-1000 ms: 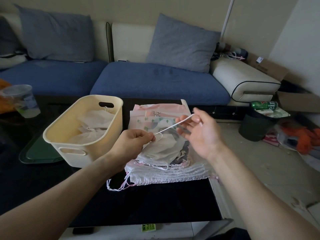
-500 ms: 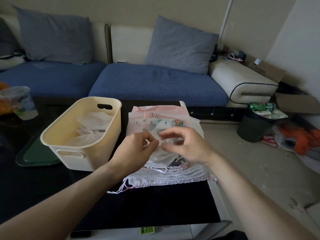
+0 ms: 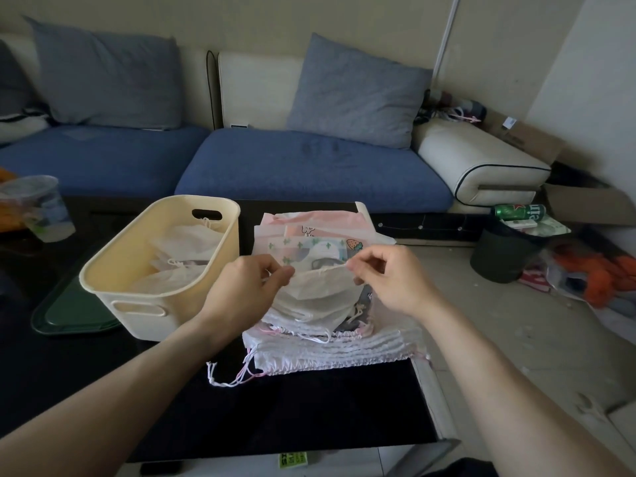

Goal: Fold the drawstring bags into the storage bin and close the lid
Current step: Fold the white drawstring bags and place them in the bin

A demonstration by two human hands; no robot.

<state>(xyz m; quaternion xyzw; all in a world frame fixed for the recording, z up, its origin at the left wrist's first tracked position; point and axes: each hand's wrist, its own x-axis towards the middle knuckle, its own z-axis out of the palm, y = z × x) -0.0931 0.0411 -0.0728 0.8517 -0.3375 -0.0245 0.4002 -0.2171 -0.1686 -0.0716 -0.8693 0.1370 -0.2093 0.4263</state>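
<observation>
Bags (image 3: 330, 342) lie in a loose heap directly under and just beyond your two hands, on the dark table (image 3: 309, 407). Largest of the task's things is the cream bin (image 3: 137, 294), which stands to the left of your left hand with its near wall almost touching your left wrist; a few folded white bags already lie inside it. The green lid (image 3: 69, 315) lies flat on the table, half tucked under the bin's left side, well apart from both hands.

You hold one small white bag (image 3: 320, 287) above the heap. Your left hand (image 3: 247, 287) pinches its top edge at the left end, and your right hand (image 3: 389, 280) pinches the same edge at the right end, fingers curled round the cloth. Its long axis runs left to right between your hands, and the body hangs down toward you onto the pile.

The bin lies to the left, so your left hand is the nearer one for dropping the bag in once it is folded.

A second ago your hands were stretching a white cord between them, right hand raised; half a second ago they had drawn close together over the heap. Now they are spread apart again, holding the bag's edge taut.
</observation>
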